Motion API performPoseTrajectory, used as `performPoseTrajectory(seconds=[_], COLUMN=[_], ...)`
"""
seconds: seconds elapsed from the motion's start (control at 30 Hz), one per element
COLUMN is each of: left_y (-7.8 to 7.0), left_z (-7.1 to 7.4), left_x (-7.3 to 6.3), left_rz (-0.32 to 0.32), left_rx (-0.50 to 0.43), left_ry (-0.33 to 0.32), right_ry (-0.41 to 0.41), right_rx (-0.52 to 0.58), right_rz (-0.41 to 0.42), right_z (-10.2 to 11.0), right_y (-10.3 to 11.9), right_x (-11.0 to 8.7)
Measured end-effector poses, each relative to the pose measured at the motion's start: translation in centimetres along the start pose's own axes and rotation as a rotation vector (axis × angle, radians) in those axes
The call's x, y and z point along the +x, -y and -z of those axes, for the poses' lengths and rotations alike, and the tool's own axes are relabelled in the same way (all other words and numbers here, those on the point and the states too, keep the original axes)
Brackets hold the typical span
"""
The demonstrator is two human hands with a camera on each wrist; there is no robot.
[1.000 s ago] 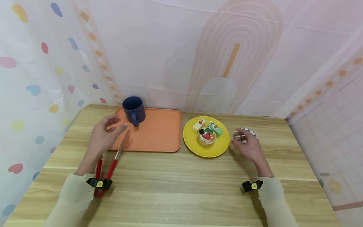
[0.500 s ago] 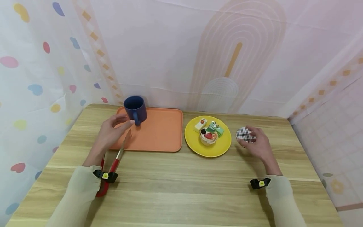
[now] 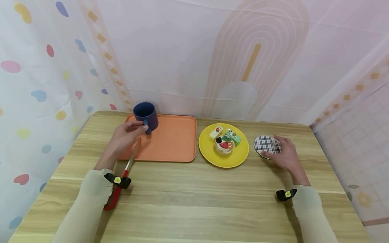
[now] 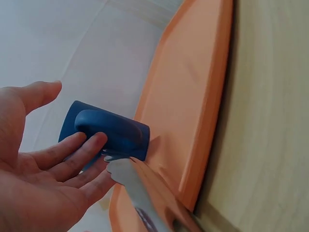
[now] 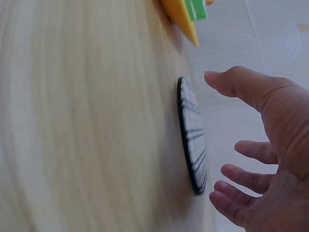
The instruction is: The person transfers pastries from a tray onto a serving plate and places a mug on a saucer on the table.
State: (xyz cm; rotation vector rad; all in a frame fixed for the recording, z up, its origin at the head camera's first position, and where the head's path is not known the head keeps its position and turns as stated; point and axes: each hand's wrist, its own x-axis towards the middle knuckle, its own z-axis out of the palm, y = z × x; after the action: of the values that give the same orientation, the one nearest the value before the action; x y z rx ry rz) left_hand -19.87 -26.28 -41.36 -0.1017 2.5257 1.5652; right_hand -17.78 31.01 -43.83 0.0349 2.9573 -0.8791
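Observation:
My left hand [image 3: 125, 136] is at the handle side of a dark blue mug [image 4: 108, 128], thumb spread away from the fingers. In the left wrist view its fingertips lie in front of the mug by the handle; whether they touch it I cannot tell. The mug stands upright on the back left of an orange tray [image 3: 170, 141]. Red-handled metal tongs [image 3: 124, 173] lie partly under my left forearm, tips over the tray. My right hand [image 3: 287, 155] hovers with parted, slightly bent fingers at the right side of a round plaid coaster [image 3: 265, 145], holding nothing.
Between tray and coaster sits a yellow plate [image 3: 209, 157] bearing a fruit-topped cupcake [image 3: 224, 147], a white cake piece [image 3: 215, 134] and a green one [image 3: 234, 136]. All stand on a wooden table [image 3: 194, 202]. A patterned curtain [image 3: 176, 60] hangs right behind it.
My left hand has moved right, up to the mug's handle. The right hand has shifted right, uncovering more of the coaster. The mug, plate and coaster keep their places on the table.

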Motion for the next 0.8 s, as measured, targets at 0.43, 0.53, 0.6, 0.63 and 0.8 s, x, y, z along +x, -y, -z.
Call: performPoseTrajectory(seconds=[0.43, 0.53, 0.6, 0.63, 0.8], left_y=[0.1, 0.2, 0.4, 0.4, 0.8], left_z=[0.1, 0.1, 0.1, 0.1, 0.0], left_x=[1.8, 2.2, 2.5, 2.6, 2.9], left_rz=[0.09, 0.104, 0.111, 0.106, 0.082], left_rx=[-0.09, -0.116, -0.123, -0.125, -0.164], left_ry=[0.086, 0.103, 0.114, 0.117, 0.123], right_ry=[0.065, 0.077, 0.08, 0.08, 0.078], right_rx=[-0.055, -0.07, -0.063, -0.059, -0.033], right_rz=[0.001, 0.004, 0.005, 0.006, -0.007], right_z=[0.3, 0.2, 0.2, 0.2, 0.1], right_y=[-1.6, -1.7, -1.7, -1.7, -1.7], right_x=[0.1, 0.3, 0.3, 0.3, 0.3])
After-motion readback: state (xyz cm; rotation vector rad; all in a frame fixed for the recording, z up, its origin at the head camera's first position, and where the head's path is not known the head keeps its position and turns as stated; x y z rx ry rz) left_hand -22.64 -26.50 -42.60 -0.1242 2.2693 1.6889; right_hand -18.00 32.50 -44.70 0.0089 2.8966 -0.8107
